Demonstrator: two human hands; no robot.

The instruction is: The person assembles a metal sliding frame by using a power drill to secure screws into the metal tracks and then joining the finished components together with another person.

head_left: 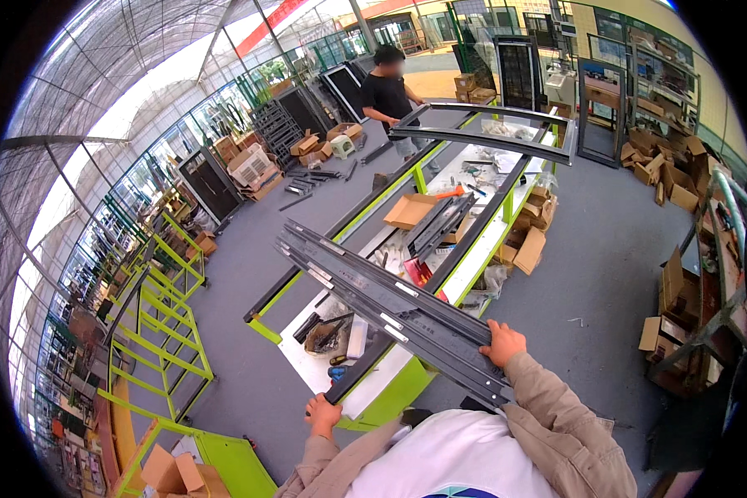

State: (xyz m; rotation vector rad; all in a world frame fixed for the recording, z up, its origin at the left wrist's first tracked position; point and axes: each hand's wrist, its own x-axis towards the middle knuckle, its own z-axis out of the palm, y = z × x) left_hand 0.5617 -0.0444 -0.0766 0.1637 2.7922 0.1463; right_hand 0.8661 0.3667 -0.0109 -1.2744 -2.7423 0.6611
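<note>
Several long dark metal profiles (390, 299) lie side by side, slanting across the green-framed workbench (394, 390), with small pale labels on them. My right hand (503, 342) is closed over the edge of these profiles near their close end. Lower and to the left, my left hand (322, 412) grips the near end of the bench's black-topped rail (361, 378). On the white shelf beneath the rails, close to my left hand, are blue-handled pliers (336, 373), an open bag of dark parts (327, 334) and a whitish box (358, 337).
At the bench's far end a person in black (386, 95) stands by a dark rectangular frame (490, 137). An open cardboard box (410, 211) sits mid-bench. Green racks (162, 340) stand left; a shelf rack with cardboard boxes (668, 324) stands right.
</note>
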